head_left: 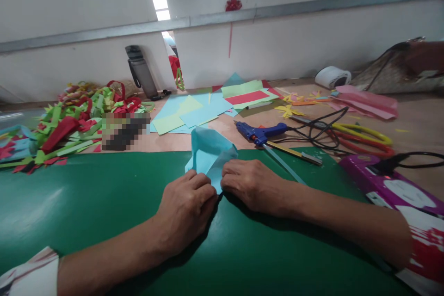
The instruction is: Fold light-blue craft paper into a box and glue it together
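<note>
A light blue folded paper [210, 145], shaped like a small open box or bag, stands on the green mat [86, 203] in the middle of the view. My left hand [189, 201] pinches its near left side with curled fingers. On the near right side, my right hand [251, 182] grips the paper too, its fingers bent inward. Both hands meet close together at the front edge. The fingertips are partly hidden behind the knuckles. Just beyond my right hand lies a blue glue gun [258, 133] with a glue stick [282, 163] and a yellow cutter knife [294, 152].
Cut paper strips and stars [74, 125] are heaped at the left, near a grey bottle [141, 74]. Coloured sheets [204, 106] lie behind. To the right are scissors [362, 134], a purple power strip [398, 185], pink paper [367, 101], a white roll [332, 77] and a bag [391, 67].
</note>
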{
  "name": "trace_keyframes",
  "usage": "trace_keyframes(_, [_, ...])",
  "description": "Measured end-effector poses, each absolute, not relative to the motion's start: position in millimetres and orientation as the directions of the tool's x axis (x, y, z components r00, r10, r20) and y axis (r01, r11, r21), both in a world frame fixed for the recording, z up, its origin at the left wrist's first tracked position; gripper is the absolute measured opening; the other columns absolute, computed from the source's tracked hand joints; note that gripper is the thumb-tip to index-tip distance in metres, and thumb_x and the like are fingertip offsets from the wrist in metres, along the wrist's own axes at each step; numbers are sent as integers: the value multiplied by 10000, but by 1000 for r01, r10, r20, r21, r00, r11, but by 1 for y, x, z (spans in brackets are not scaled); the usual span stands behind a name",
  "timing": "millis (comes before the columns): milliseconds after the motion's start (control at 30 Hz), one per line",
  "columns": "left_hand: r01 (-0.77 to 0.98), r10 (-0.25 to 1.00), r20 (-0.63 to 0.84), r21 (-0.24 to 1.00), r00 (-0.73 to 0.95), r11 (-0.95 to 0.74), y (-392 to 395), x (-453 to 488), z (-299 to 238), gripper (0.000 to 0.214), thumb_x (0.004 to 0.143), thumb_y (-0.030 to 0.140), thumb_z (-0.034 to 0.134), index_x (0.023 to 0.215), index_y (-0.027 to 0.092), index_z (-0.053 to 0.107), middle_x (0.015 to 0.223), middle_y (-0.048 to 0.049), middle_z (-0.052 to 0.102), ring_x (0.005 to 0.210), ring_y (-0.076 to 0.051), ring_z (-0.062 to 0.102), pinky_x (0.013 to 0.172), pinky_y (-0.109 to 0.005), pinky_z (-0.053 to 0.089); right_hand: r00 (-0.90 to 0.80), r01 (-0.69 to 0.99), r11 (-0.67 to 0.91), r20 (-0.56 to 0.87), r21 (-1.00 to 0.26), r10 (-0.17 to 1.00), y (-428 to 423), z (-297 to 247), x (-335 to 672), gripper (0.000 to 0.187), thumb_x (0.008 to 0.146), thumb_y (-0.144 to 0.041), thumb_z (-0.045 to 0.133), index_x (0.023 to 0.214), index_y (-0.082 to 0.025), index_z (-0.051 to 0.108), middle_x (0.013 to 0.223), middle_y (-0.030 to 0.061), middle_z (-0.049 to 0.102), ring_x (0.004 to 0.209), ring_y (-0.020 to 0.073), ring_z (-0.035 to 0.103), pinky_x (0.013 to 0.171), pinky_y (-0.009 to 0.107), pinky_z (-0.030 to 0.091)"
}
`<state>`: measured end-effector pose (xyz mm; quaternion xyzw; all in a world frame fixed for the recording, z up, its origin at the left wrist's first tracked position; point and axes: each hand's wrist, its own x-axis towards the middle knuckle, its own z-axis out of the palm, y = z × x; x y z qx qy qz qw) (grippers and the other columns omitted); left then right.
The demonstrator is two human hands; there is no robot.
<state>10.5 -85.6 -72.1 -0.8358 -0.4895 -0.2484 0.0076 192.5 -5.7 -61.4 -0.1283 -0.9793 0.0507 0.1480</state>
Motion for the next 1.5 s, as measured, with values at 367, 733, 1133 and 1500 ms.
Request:
trace_keyframes(367, [857, 891, 363, 329, 273, -396, -86, 16, -70, 192, 842, 169, 457, 684, 148, 562, 748, -55, 580, 726, -166, 518, 677, -311, 420, -772, 463, 715, 159, -524, 616, -14, -61, 184, 90, 786, -168, 596, 705, -157, 635, 691, 1, 575, 711, 125, 515, 673, 250, 352])
trace_keyframes(733, [849, 747, 492, 29, 447, -527, -87, 16, -74, 234, 858, 139, 424, 695, 167, 589, 661, -30, 577, 634, -152, 451, 606, -314, 310, -793, 353, 851, 357, -390, 493, -17, -72, 186, 195, 835, -191, 530, 672, -164, 634, 638, 2, 535, 627, 117, 458, 607, 245, 319])
trace_keyframes(1133, [774, 628, 575, -15, 525, -633, -87, 10, -67, 220, 872, 106, 399, 773, 156, 589, 721, -43, 594, 657, -143, 453, 620, -306, 336, -773, 271, 956, 618, 115, 145, -12, -71, 193, 273, 839, -86, 411, 649, -142, 600, 690, 65, 571, 682, 162, 423, 654, 311, 339])
trace_keyframes(1500, [730, 552, 582, -110, 598, -675, -91, 8, -65, 204, 865, 127, 406, 839, 154, 606, 771, -61, 591, 679, -162, 445, 610, -316, 319, -853, 139, 980, 520, 145, 44, -17, -67, 196, 312, 858, -110, 346, 671, -134, 594, 610, 43, 527, 580, 147, 382, 584, 296, 313])
